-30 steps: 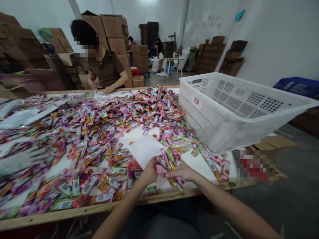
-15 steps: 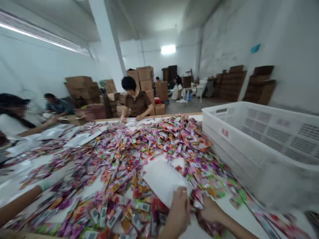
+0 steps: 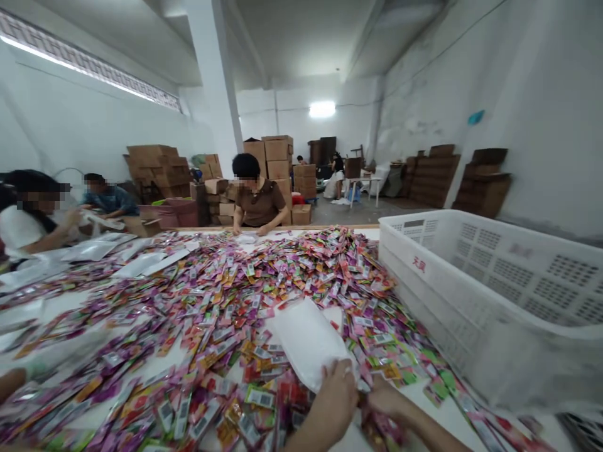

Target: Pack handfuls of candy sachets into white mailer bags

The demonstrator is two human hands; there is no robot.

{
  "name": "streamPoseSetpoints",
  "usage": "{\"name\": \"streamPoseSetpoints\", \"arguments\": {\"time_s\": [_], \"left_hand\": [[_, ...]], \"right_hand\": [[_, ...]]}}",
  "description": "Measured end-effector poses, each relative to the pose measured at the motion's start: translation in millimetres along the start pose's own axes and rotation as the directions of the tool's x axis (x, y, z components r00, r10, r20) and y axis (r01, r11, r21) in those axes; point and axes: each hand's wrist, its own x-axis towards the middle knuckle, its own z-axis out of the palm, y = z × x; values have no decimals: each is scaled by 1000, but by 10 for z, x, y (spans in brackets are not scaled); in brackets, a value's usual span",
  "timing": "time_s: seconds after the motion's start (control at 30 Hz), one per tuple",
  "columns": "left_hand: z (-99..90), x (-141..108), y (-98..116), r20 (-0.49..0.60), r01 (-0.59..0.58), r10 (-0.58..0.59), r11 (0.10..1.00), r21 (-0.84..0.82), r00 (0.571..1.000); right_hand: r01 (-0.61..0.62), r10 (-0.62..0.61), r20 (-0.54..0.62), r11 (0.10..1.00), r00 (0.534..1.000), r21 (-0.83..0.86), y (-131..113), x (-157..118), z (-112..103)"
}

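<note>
My left hand (image 3: 332, 402) pinches the near edge of a flat white plastic pouch (image 3: 306, 339) that lies on the heap, thumb and fingers closed on its mouth. My right hand (image 3: 389, 402) is just beside it, fingers curled around a small bunch of the colourful foil sachets (image 3: 377, 430) at the pouch's opening, though the lower edge of the view cuts the bunch off and I cannot tell how many I hold. By my judgement the work is barely dented: the pouch looks flat and nearly unfilled, and a vast spread of pink, purple, orange and green sachets (image 3: 226, 301) covers the long white wooden-edged table (image 3: 330, 227) from my end to the far one. The big white perforated plastic crate (image 3: 471, 295) to my right shows nothing inside from here. Red characters are printed on the crate's side; I cannot read them. The sachets carry white barcode labels, too small to read. Other people (image 3: 257, 198) sit across and to my left with similar white pouches (image 3: 141, 263).
</note>
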Motion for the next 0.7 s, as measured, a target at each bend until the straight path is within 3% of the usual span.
{"name": "streamPoseSetpoints", "arguments": {"time_s": [0.13,0.23,0.3,0.37,0.43,0.5,0.57,0.7], "left_hand": [[-31,32,-12,-11,-133,139,969,209,990],[-125,-27,-27,33,-244,251,889,387,967],[-243,-72,-18,30,-193,201,874,446,979],[-381,-95,23,-20,-14,26,892,452,999],[-498,-99,99,-56,188,-181,890,415,982],[-553,-99,197,-33,282,-292,878,387,956],[-533,-104,283,5,246,-269,885,395,963],[-379,-121,271,21,33,-46,900,435,999]], "right_hand": [[60,-82,-59,949,995,-311,-155,-105,152],[-34,60,82,957,995,-289,-210,-50,105],[-109,139,136,972,981,-210,-202,14,32],[-134,155,126,978,980,-158,-181,52,-17],[-129,145,107,981,984,-143,-166,52,-25],[-102,120,119,984,986,-144,-165,31,0],[-99,120,126,982,985,-162,-179,16,45],[-104,123,75,970,990,-218,-225,49,123]]}}
